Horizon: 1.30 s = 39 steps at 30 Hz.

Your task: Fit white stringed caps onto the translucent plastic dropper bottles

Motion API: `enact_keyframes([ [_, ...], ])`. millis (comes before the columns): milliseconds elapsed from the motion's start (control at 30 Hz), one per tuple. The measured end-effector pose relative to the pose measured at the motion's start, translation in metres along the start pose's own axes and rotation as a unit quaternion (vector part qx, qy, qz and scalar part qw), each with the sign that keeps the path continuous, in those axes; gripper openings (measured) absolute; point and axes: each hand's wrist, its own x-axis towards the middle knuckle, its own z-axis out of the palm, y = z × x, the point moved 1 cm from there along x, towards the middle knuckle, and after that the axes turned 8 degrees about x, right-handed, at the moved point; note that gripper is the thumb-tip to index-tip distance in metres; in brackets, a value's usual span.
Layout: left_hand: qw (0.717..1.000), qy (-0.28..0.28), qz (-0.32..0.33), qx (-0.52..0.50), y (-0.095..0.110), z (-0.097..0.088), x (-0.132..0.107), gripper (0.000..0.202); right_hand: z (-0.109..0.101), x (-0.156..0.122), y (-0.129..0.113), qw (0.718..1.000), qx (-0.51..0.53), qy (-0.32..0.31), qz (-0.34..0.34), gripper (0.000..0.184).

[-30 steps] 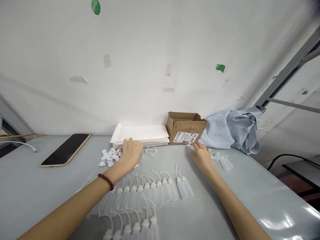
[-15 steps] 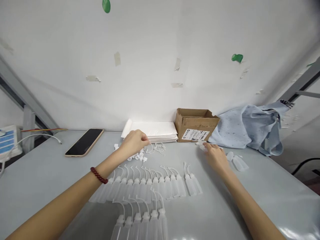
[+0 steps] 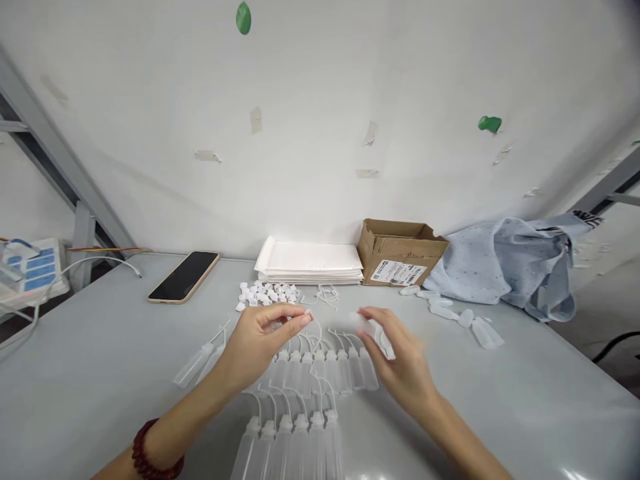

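Observation:
My left hand (image 3: 257, 340) pinches a thin curved white tube (image 3: 319, 328) between thumb and fingertips. Facing it, my right hand (image 3: 405, 363) has its fingers closed round a small translucent squeeze bottle (image 3: 367, 325), blurred by motion. The tube and the bottle are apart. Below the hands lie rows of similar bottles with bent tubes in their tops, a back row (image 3: 330, 373) and a front row (image 3: 300, 443). Small white caps (image 3: 267, 295) lie in a heap behind my left hand, beside a few loose tubes (image 3: 327, 295). More bottles without tubes (image 3: 486, 333) are scattered at the right.
A stack of white padded envelopes (image 3: 310, 260) and an open cardboard box (image 3: 400, 253) stand against the wall. A light blue cloth (image 3: 495, 260) lies right of the box. At the left are a phone (image 3: 185, 277) and a white cable (image 3: 90, 259).
My right hand has come from the loose bottles at the right to the middle, bringing a bottle. My left hand has drawn back from the tube pile with a tube. The view has shifted slightly.

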Motion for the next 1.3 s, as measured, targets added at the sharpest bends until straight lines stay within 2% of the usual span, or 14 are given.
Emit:
enact_keyframes([
  [167, 0.986, -0.096, -0.046, -0.130, 0.003, 0.005, -0.005, 0.021, 0.012, -0.008, -0.026, 0.997, 0.062, -0.049, 0.002, 0.034],
  [300, 0.956, -0.170, -0.098, -0.218, 0.002, 0.015, -0.012, 0.020, 0.013, -0.010, -0.033, 0.990, 0.120, -0.071, 0.018, 0.039],
  [400, 0.936, -0.196, -0.147, -0.253, 0.004, 0.021, -0.015, 0.020, 0.014, -0.011, -0.034, 0.987, 0.140, -0.069, 0.039, 0.037],
  [533, 0.934, -0.191, -0.170, -0.252, 0.006, 0.022, -0.015, 0.025, 0.014, -0.012, -0.032, 0.983, 0.155, -0.070, 0.068, 0.033],
  [967, 0.952, -0.167, -0.146, -0.210, 0.003, 0.024, -0.016, 0.019, 0.015, -0.015, -0.033, 0.978, 0.179, -0.075, 0.071, 0.031],
  [1300, 0.978, -0.134, -0.077, -0.141, -0.001, 0.030, -0.016, 0.020, 0.015, -0.012, -0.035, 0.953, 0.266, -0.066, 0.131, 0.035],
])
